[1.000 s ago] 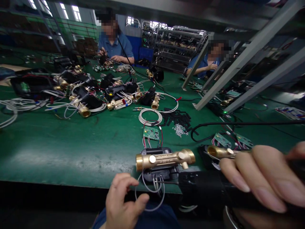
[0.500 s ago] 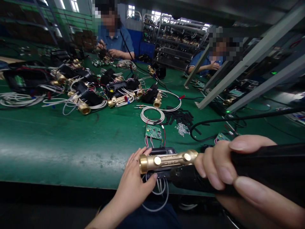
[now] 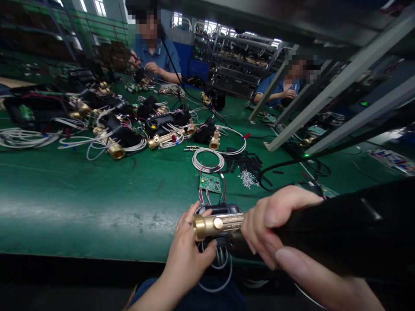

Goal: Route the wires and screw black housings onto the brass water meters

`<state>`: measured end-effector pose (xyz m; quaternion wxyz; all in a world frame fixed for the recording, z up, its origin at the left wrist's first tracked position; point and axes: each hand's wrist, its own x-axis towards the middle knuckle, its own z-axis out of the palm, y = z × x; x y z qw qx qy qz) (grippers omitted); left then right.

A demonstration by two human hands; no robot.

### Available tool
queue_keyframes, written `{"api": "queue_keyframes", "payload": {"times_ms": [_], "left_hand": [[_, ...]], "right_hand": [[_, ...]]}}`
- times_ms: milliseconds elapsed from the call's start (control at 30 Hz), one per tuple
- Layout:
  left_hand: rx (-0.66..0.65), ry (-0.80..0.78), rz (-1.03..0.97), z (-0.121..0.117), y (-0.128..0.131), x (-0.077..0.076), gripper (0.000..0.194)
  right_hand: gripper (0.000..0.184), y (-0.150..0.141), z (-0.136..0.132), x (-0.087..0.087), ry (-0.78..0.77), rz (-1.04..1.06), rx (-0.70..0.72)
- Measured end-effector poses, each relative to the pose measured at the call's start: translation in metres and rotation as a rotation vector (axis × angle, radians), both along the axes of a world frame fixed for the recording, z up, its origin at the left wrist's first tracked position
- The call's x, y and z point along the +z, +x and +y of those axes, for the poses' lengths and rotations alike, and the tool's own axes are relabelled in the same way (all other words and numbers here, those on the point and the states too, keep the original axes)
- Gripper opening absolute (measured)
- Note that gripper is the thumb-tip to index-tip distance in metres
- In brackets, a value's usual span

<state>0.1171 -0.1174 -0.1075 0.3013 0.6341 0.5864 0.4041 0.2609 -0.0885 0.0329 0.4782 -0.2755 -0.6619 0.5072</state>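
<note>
A brass pipe body (image 3: 219,223) with a threaded end lies across a black plastic housing (image 3: 227,210) at the front edge of the table. My left hand (image 3: 191,242) grips the left end of both, thumb on the near side and fingers on the far side. My right hand (image 3: 275,229) is wrapped around a thick black cylindrical tool (image 3: 337,229), with its fingers over the brass body's right part. The tool's front end points at the housing beneath the brass body; its tip is hidden. Wires join the housing to a green circuit board (image 3: 210,183).
A coiled white cable (image 3: 208,160), black strips (image 3: 243,160) and a pile of small white pieces (image 3: 248,179) lie beyond the board. Several brass-and-black assemblies (image 3: 113,134) crowd the left. Slanted metal posts (image 3: 301,103) stand at right. Two people (image 3: 154,56) work across the table.
My right hand and the black tool have moved left, covering the right end of the brass body. My left hand keeps its grip. The view has shifted slightly.
</note>
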Motion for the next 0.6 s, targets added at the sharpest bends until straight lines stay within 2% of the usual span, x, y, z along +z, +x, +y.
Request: {"api": "queue_keyframes", "payload": {"times_ms": [67,133,233,367,500,600], "left_hand": [[0.008,0.023,0.004,0.000,0.001,-0.001,0.053],[0.017,0.057,0.024,0.000,0.001,-0.003,0.053],[0.024,0.130,0.081,0.001,0.000,-0.009,0.052],[-0.003,0.201,0.206,0.004,-0.005,-0.024,0.051],[-0.032,0.304,0.326,0.008,-0.011,-0.045,0.055],[-0.052,0.368,0.357,0.013,-0.012,-0.059,0.063]], "right_hand": [[0.015,0.000,0.003,-0.001,0.007,-0.006,0.074],[0.020,0.002,0.010,-0.001,0.002,0.068,0.206],[0.026,0.010,0.029,0.005,-0.097,0.209,0.354],[0.027,0.023,0.055,0.009,-0.199,0.228,0.357],[0.028,0.025,0.058,0.007,-0.218,0.215,0.403],[0.025,0.027,0.056,0.025,-0.184,0.149,0.510]]}}
